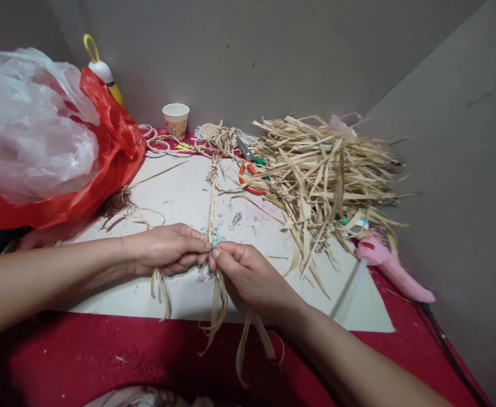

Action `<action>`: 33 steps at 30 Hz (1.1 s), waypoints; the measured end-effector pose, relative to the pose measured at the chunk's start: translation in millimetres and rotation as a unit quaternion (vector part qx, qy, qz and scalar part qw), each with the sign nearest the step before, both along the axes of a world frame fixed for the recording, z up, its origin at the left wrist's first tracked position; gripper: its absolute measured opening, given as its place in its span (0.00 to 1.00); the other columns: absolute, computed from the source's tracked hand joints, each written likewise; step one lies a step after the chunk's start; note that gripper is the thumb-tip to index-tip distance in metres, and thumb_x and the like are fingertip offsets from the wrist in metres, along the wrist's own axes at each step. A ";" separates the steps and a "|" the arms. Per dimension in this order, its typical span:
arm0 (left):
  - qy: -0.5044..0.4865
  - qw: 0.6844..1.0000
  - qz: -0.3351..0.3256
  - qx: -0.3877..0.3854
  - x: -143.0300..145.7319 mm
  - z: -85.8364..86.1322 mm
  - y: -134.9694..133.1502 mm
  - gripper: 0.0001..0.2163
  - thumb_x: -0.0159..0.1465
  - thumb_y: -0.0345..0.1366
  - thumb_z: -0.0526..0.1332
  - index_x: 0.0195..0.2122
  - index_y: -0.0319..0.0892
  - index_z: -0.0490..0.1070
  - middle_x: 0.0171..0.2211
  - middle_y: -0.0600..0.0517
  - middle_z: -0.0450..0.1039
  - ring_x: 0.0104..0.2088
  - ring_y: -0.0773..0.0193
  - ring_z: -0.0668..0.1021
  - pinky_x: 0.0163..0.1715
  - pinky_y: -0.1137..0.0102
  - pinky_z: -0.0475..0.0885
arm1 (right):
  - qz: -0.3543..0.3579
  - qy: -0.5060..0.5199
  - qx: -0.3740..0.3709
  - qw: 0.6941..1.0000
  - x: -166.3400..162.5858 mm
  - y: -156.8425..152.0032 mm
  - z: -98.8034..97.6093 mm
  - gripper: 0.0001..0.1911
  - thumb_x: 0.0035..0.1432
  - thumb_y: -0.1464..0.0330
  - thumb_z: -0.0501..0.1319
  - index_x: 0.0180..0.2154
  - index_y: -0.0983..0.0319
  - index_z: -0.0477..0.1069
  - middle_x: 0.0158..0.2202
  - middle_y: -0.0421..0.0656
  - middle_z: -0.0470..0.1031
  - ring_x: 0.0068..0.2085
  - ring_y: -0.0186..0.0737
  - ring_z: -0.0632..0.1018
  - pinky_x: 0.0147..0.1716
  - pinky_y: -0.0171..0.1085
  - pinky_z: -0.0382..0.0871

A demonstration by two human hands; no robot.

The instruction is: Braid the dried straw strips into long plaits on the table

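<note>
A narrow straw braid [212,206] runs from the back of the white board down to my two hands. My left hand [173,247] is closed, pinching the braid's near end, and loose strands [160,294] hang below its fingers. Touching it from the other side, my right hand [241,271] pinches the same end between thumb and fingers. Flat straw strands [219,308] hang down from between the hands, and more dangle under the right palm. The fingertips hide the exact crossing of the strands.
A heap of dry straw [324,169] lies at right behind orange-handled scissors [251,180]. A pink glue gun [394,268] rests at the board's [358,314] right edge, its black cord trailing. A red bag [116,147] with clear plastic fills the left. A paper cup [176,121] stands behind.
</note>
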State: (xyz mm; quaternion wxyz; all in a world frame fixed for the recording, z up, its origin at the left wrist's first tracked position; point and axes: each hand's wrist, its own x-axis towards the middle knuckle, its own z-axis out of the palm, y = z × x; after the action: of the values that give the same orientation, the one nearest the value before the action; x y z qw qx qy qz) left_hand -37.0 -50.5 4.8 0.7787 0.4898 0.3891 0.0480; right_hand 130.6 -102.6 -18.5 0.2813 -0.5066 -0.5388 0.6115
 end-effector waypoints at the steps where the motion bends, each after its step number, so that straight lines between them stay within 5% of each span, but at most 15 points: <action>1: -0.001 1.000 0.003 -0.003 0.3 -1.5 0.4 0.11 0.61 0.38 0.54 0.25 0.39 0.69 0.10 0.62 0.49 0.10 0.75 0.49 0.10 0.75 0.43 | 0.001 -0.004 0.005 1.000 0.4 0.1 0.7 0.11 0.58 0.68 0.50 0.25 0.63 0.63 0.21 0.36 0.59 0.24 0.30 0.59 0.24 0.30 0.54; 12: 0.046 0.995 0.005 0.092 3.6 -1.7 -1.7 0.10 0.58 0.35 0.53 0.20 0.40 0.63 0.10 0.62 0.49 0.12 0.75 0.49 0.13 0.74 0.41 | 0.049 -0.066 0.007 0.997 9.8 5.4 13.1 0.13 0.59 0.63 0.51 0.26 0.63 0.63 0.22 0.37 0.58 0.25 0.31 0.59 0.24 0.31 0.53; 21: 0.061 0.973 -0.054 0.218 3.6 -2.2 0.2 0.12 0.59 0.34 0.52 0.20 0.39 0.63 0.16 0.60 0.53 0.18 0.74 0.54 0.19 0.75 0.51 | 0.040 -0.083 -0.028 0.995 18.4 8.7 13.8 0.11 0.54 0.66 0.53 0.22 0.63 0.64 0.17 0.35 0.55 0.19 0.27 0.56 0.18 0.29 0.49; 28: 0.057 0.972 -0.047 0.221 9.9 -1.9 -7.5 0.13 0.59 0.33 0.50 0.21 0.38 0.68 0.15 0.58 0.59 0.16 0.75 0.57 0.16 0.76 0.51 | -0.020 0.026 -0.134 0.990 0.7 -10.4 13.4 0.10 0.54 0.67 0.53 0.25 0.63 0.68 0.13 0.32 0.56 0.14 0.26 0.55 0.13 0.28 0.47; 33: 0.045 0.979 0.006 0.198 13.4 -3.0 -15.1 0.13 0.58 0.31 0.50 0.16 0.39 0.62 0.13 0.59 0.56 0.15 0.76 0.56 0.15 0.77 0.51 | -0.035 -0.013 -0.091 0.995 -11.7 -24.2 2.0 0.11 0.54 0.68 0.50 0.22 0.62 0.62 0.15 0.36 0.62 0.16 0.28 0.59 0.14 0.30 0.49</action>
State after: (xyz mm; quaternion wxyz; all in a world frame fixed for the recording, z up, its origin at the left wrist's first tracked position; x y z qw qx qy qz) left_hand -23.6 -65.5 1.9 0.6474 0.6340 0.4095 0.1062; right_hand 119.0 -126.8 -16.6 0.2480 -0.5570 -0.4663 0.6410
